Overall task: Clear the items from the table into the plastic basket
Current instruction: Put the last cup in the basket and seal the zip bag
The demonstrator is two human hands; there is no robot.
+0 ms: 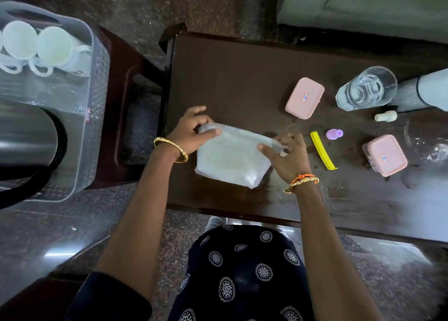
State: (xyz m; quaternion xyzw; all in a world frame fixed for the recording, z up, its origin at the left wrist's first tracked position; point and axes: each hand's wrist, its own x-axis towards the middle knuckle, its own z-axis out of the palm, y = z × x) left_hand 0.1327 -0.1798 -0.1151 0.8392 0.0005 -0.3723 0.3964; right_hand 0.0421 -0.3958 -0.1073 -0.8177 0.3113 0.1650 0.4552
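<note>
Two hands on one clear plastic pouch (230, 159) at the near-left part of the dark table (230, 78): left hand (194, 132) pinched on its far-left corner, right hand (288, 155) clamped on its right edge. Right of it, yellow clip (321, 150), two pink boxes (304, 98), glass (366, 89). Far left, plastic basket (97, 78) with white cups (38, 45) and kettle (26, 131).

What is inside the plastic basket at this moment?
The plastic basket holds two white cups lying on their sides and a steel kettle with a black handle. Whatever lies beneath them is hidden.
</note>
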